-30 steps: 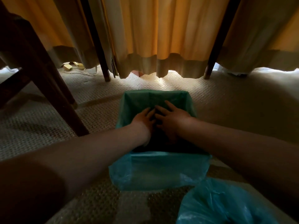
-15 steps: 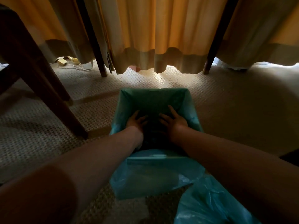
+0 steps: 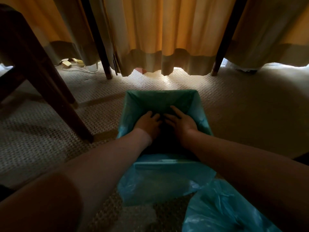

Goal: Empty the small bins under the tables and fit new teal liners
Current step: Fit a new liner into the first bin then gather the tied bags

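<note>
A small square bin (image 3: 167, 164) stands on the carpet in front of me. A teal liner (image 3: 160, 101) covers its inside walls and folds over the rim, hanging down the near side. Both hands reach inside the bin. My left hand (image 3: 147, 123) lies flat on the liner, fingers spread, pressing down near the left wall. Beside it, almost touching, my right hand (image 3: 182, 121) presses the liner too, fingers apart. The bin's bottom is dark and hidden between my wrists. A second teal bag (image 3: 222, 210) lies crumpled at the lower right.
Dark wooden chair legs (image 3: 55, 97) stand close on the left. Two slim table legs (image 3: 103, 52) (image 3: 222, 52) rise behind the bin in front of yellow curtains (image 3: 158, 30). Cables and a plug (image 3: 73, 64) lie at the far left by the curtain hem.
Both hands have gone deeper into the bin and moved slightly apart, flattening the liner. The view has shifted closer and lower over the bin.
</note>
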